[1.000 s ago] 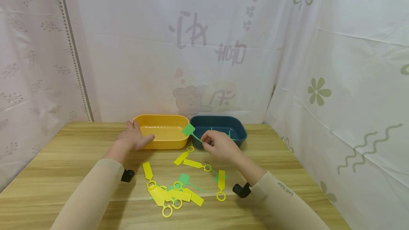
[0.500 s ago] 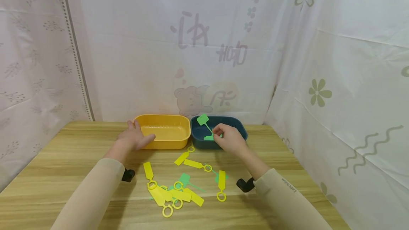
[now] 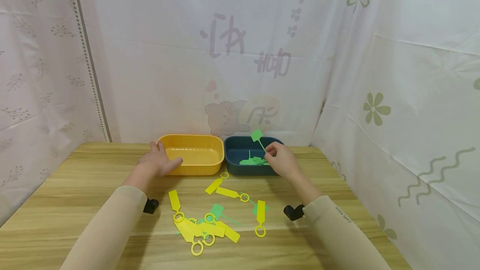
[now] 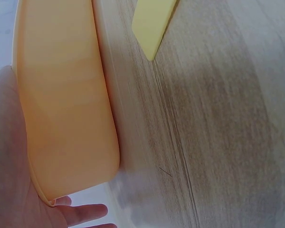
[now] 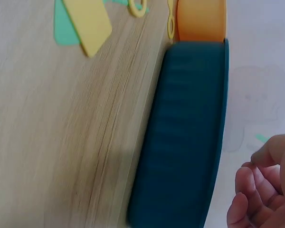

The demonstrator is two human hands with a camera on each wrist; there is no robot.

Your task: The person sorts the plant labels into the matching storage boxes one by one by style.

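My right hand [image 3: 282, 161] pinches the thin stem of a green tag [image 3: 256, 136] above the dark blue bin [image 3: 240, 170]; the tag's square head points up and left. Inside that bin lie several green tags [image 3: 252, 161]. In the right wrist view the thumb and index fingertip meet, while the tag itself barely shows. My left hand [image 3: 156, 162] rests with spread fingers at the left end of the orange-yellow bin [image 3: 202, 170], thumb along its front rim. The left wrist view shows its fingers reaching past the corner of the yellow bin [image 4: 69, 109].
Several yellow ring-ended tags [image 3: 213, 230] lie jumbled with green tags [image 3: 216, 210] at the front of the wooden table [image 3: 93, 207]. Other yellow tags [image 3: 227, 192] lie nearer the bins. The bins stand side by side before a white curtain [image 3: 168, 74].
My right hand has carried the green tag rightward, from the gap between the bins to over the blue bin. The left hand has stayed on the yellow bin.
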